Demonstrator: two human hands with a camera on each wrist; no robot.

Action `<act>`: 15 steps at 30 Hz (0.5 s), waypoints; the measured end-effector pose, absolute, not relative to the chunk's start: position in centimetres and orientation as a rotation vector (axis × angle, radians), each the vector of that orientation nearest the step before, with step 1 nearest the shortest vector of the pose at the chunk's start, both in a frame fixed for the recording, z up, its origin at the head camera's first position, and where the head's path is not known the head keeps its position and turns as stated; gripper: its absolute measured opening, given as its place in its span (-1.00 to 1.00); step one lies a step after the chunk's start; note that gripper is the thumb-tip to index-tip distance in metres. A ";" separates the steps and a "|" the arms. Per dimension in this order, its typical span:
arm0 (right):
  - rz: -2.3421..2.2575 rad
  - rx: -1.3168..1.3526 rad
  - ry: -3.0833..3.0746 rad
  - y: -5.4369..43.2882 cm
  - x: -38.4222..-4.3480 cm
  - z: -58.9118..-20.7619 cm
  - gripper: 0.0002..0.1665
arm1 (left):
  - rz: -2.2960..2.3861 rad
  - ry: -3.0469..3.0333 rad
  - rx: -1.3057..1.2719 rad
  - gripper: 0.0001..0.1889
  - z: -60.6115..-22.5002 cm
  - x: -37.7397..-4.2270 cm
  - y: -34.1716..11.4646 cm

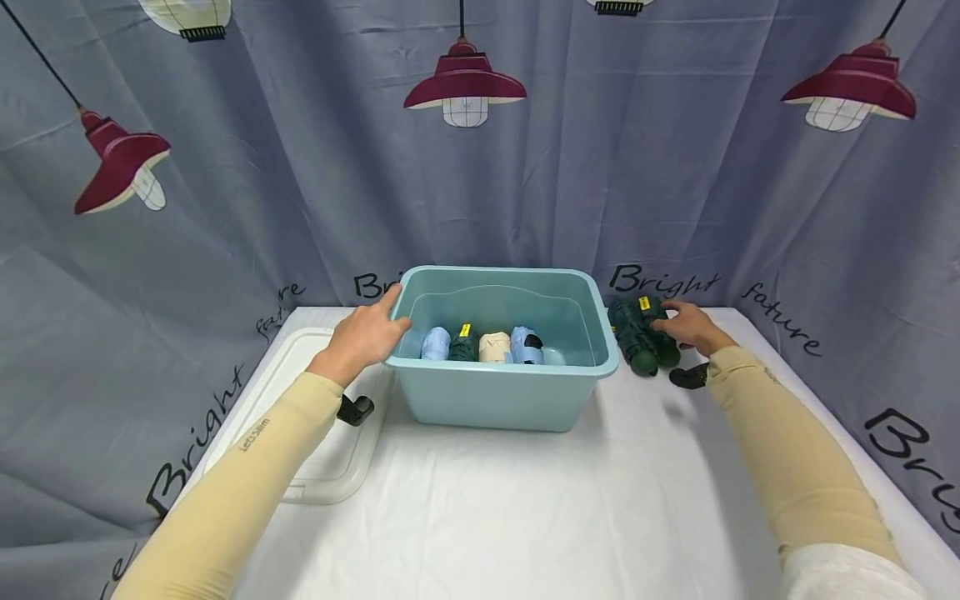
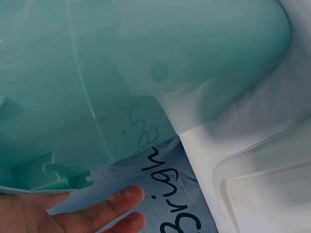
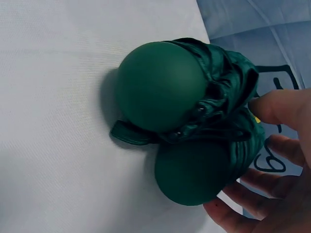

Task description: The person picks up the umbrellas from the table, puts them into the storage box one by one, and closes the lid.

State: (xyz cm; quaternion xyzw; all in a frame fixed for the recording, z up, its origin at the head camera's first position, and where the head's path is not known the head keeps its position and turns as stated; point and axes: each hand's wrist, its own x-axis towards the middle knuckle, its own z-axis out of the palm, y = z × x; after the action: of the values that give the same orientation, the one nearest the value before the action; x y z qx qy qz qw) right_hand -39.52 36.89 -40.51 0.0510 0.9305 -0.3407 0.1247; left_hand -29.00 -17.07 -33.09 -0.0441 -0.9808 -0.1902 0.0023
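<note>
A light teal plastic bin stands on the white table. My left hand rests on its left rim, thumb over the inside; in the left wrist view its fingers stretch out straight beyond the wall. Inside the bin lie several rolled folding umbrellas: a light blue one, a dark green one, a beige one and another blue one. To the right, two dark green folding umbrellas lie side by side. My right hand holds the right-hand one between thumb and fingers.
A whitish lid lies flat on the table to the left, partly under my left arm. Behind the table hangs a grey-blue curtain printed with lamps and lettering. The two green umbrellas lie near the table's far right side.
</note>
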 end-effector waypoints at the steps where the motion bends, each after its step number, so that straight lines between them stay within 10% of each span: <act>1: -0.995 0.153 2.707 37.0 -39.6 -40.7 -0.04 | -0.591 -3.075 -0.136 -0.24 -33.1 -29.0 -17.0; 15: -0.930 0.141 2.774 36.7 -39.9 -41.8 -0.13 | -0.601 -3.103 -0.117 -0.24 -32.8 -29.0 -16.9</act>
State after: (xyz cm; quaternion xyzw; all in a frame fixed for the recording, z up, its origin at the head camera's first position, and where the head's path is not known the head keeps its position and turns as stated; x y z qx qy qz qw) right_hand -39.87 36.65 -41.82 0.0479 0.9418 -0.3155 0.1059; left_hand -28.98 -16.87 -32.82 -0.0371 -0.9810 -0.1900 -0.0105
